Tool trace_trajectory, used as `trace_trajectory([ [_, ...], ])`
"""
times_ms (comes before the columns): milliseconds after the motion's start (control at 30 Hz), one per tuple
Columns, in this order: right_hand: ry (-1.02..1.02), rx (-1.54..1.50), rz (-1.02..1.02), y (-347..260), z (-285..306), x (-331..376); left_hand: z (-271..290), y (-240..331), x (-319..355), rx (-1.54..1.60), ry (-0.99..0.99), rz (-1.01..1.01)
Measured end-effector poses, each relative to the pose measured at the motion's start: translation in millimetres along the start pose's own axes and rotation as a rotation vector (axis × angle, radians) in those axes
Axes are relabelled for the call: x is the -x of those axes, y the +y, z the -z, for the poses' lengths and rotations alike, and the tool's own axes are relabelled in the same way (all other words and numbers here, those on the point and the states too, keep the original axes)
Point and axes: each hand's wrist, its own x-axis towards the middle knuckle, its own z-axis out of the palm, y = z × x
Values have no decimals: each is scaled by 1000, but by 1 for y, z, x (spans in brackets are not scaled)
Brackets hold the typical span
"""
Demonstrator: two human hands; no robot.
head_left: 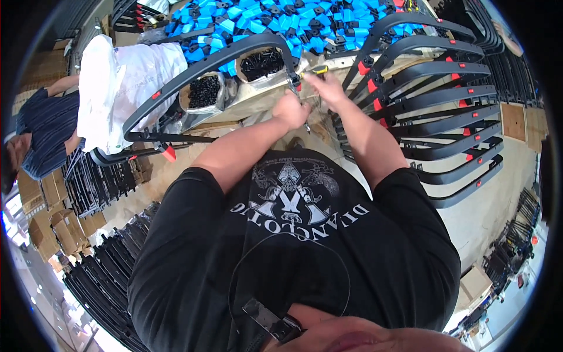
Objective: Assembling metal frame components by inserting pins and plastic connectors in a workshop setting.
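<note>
Both hands are at the end of a dark grey curved frame [218,51] that arches over to the left. My left hand [287,110] is closed on a slim metal tool [308,127] just below the frame's end; one tip sticks out under the fingers, and its exact kind is unclear. A small red piece [299,87] shows by the joint. Beside it, my right hand [329,91] is closed on a yellow-and-black handled tool [319,71], which looks like a screwdriver. Its working end is too small to make out.
Blue and black plastic parts [258,23] are heaped on the bench. Two containers of small black parts [261,64] stand at its edge. Several similar frames [440,111] with red pieces are stacked at right. A white plastic bag [129,76] and another person [50,123] are at left.
</note>
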Motion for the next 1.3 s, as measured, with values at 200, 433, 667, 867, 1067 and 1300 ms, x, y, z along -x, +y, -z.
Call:
trace_trajectory([
  [200, 62, 219, -21, 96, 31, 33, 11, 17, 10, -67, -15, 30],
  [433, -99, 207, -339, -94, 22, 131, 7, 8, 10, -109, 35, 33],
  [667, -148, 113, -462, -91, 42, 107, 16, -5, 14, 300, -20, -46],
  [867, 225, 503, 102, -59, 7, 55, 40, -94, 45, 831, 32, 164],
  [1067, 142, 802, 83, -63, -14, 17, 112, -155, 37, 789, 294, 337],
  [1300, 339, 706, -135, -84, -10, 27, 129, -197, 50, 1129, 548, 488],
])
